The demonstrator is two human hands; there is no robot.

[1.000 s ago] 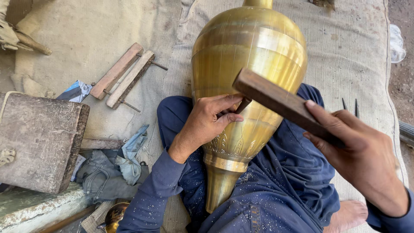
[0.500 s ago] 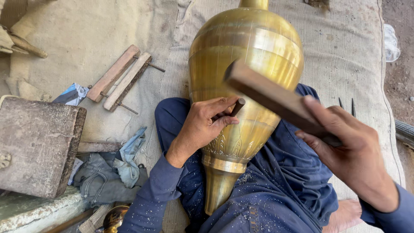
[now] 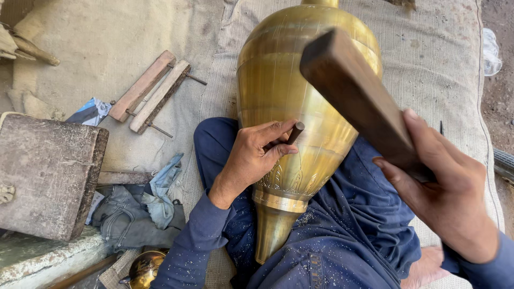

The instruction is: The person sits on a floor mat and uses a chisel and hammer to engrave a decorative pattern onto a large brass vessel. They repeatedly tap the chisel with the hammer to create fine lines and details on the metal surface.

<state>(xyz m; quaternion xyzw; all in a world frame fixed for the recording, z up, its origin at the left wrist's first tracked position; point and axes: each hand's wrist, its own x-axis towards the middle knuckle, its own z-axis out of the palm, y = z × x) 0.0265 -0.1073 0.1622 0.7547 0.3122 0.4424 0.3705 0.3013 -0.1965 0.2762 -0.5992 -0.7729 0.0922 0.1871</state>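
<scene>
Brass vase (image 3: pixel 300 107) lies across the lap — coarse burlap cloth (image 3: pixel 428 69) covers the ground.

vase (image 3: pixel 300 96) lies on person's lap, over cloth mat (image 3: pixel 428 69) | left hand (image 3: pixel 251 155) with punch (image 3: pixel 293 132) on vase's lower body | right hand (image 3: pixel 444 198) holds wooden bar (image 3: pixel 358 96) above vase | wooden block (image 3: pixel 48 176) far left | two slats (image 3: pixel 152 91) behind block
</scene>
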